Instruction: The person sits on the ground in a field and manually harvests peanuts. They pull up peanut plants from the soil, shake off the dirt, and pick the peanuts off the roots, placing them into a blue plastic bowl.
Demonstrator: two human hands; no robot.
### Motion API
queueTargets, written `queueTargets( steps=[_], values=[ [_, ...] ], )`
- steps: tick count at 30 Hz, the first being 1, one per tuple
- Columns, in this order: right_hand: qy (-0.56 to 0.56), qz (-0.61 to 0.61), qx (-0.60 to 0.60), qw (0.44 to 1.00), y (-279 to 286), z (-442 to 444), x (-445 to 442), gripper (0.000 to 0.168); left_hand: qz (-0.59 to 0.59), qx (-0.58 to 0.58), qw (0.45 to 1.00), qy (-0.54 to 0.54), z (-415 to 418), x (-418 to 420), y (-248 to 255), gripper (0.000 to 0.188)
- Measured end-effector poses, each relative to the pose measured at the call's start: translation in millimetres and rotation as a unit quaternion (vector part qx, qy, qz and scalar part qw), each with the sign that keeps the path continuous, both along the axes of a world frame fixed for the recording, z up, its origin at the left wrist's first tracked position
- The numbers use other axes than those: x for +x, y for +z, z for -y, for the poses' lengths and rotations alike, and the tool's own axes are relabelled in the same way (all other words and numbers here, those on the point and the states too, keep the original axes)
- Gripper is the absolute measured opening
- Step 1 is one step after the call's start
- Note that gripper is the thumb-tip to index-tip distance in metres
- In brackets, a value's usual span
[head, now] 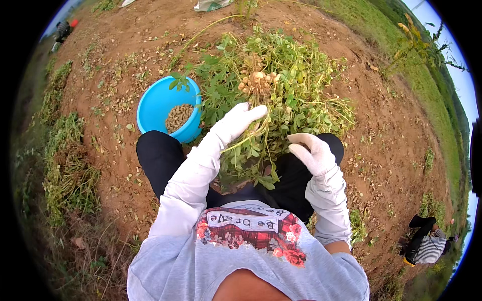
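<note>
My left hand [241,119], in a white glove, grips the stems of a peanut plant [265,129]. Its roots point away from me, with a cluster of pale peanut pods [259,82] on them, and its leafy end hangs toward my lap. My right hand [310,150], also gloved, is held above my right knee with thumb and fingers apart and nothing between them. Beyond both hands lies a large heap of pulled peanut plants [301,71]. A blue plastic basin [150,105] stands tilted by my left knee, with loose peanuts [179,118] gathered on its right side.
Brown soil [380,131] strewn with dry leaves surrounds me. More pulled plants [71,169] lie along the left. One person [427,240] sits low at the far right, another [62,32] is at the upper left. A white sack [212,4] lies at the top edge.
</note>
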State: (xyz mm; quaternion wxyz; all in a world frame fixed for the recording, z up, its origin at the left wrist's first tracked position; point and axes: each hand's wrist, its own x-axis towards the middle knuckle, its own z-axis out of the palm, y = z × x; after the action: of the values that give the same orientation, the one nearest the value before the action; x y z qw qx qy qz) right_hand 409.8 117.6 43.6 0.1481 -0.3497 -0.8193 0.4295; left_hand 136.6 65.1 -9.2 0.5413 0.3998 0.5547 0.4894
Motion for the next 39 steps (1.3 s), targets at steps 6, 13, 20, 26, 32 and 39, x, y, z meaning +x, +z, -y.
queueTargets(
  steps=[6, 13, 20, 26, 32, 39],
  values=[
    [-0.054, 0.040, 0.013, 0.998, -19, -20, -43, 0.059, -0.077, -0.017, 0.992, -0.098, 33, 5, 2, 0.052],
    [-0.132, -0.223, -0.318, 0.912, -79, 33, -114, 0.068, -0.393, 0.007, 0.911, -0.128, 52, 28, -23, 0.049],
    [-0.120, -0.180, -0.236, 0.947, -94, 6, -100, 0.045, -0.425, -0.010, 0.905, -0.013, 114, 22, -1, 0.046],
    [0.008, -0.263, -0.350, 0.899, -90, 20, -106, 0.033, -0.299, 0.087, 0.942, 0.125, 114, -39, -25, 0.038],
    [0.002, -0.216, -0.407, 0.888, -95, 45, -122, 0.027, -0.051, 0.053, 0.995, 0.066, 118, -23, -52, 0.076],
    [-0.027, -0.169, -0.431, 0.886, -122, 49, -130, 0.019, -0.111, 0.076, 0.975, 0.179, 124, -5, -52, 0.056]
  ],
)
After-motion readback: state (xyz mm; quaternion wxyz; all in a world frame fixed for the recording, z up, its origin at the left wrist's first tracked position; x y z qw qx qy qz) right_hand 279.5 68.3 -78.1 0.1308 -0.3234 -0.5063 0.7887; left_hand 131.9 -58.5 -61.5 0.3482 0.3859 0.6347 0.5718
